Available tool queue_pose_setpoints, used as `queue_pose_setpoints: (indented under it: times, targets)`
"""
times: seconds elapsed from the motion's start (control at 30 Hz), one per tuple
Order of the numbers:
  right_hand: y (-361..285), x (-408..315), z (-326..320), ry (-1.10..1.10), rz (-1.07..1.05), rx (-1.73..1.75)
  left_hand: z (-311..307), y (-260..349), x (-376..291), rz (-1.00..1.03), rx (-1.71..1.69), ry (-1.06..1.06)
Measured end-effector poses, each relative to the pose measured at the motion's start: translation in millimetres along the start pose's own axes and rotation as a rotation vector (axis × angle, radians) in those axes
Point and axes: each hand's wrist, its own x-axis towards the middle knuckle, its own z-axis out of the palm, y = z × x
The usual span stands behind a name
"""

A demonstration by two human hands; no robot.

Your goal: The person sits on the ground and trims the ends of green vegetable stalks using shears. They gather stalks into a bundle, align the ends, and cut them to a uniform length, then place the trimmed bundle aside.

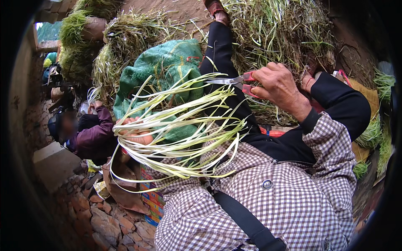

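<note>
My left hand [138, 135] grips a loose bunch of long, pale yellow-green leaves [185, 125], which look like blanched chives. The bunch fans out to the right across my lap, and its strands partly cover my fingers. Scissors with red handles [249, 84] are in my right hand [279, 86]. Their metal blades [224, 81] point left, beside the uppermost leaf ends; whether they touch any strand I cannot tell. Beneath the leaves, a crumpled green woven sack [163, 66] lies against my outstretched leg [220, 50].
Heaps of cut leaves with brown matter [282, 31] cover the ground ahead, with another pile [128, 40] farther left. A person in a purple sleeve [97, 135] sits at the left. Broken bricks [106, 222] and a colourful printed box [152, 204] lie lower left. Yellow sacking [364, 94] is at right.
</note>
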Motion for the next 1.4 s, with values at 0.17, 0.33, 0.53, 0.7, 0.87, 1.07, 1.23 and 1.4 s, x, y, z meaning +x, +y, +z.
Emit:
queue_pose_setpoints:
  times: [0.17,0.33,0.53,0.7,0.87,1.07,1.23,1.4]
  targets:
    - [7,-11,3,-0.009,0.040,0.034,1,-2,2,-0.018,-0.003,0.002]
    - [23,-38,-48,-0.140,0.191,0.037,0,-1,4,-0.030,-0.007,0.012]
    - [21,-53,-47,-0.095,0.112,-0.028,6,-4,13,-0.066,-0.021,0.003]
    - [14,-35,-21,-0.063,0.045,-0.064,8,-1,17,-0.081,-0.025,-0.006]
    - [12,-28,-4,0.002,-0.017,-0.023,17,-6,27,-0.112,-0.054,-0.026]
    - [30,-62,-51,-0.153,0.216,0.045,18,10,35,-0.148,-0.063,-0.010]
    - [14,-80,-65,-0.206,0.119,0.120,26,9,52,-0.224,-0.121,0.008]
    - [6,-81,-29,-0.177,0.013,0.106,46,16,60,-0.331,-0.121,-0.229]
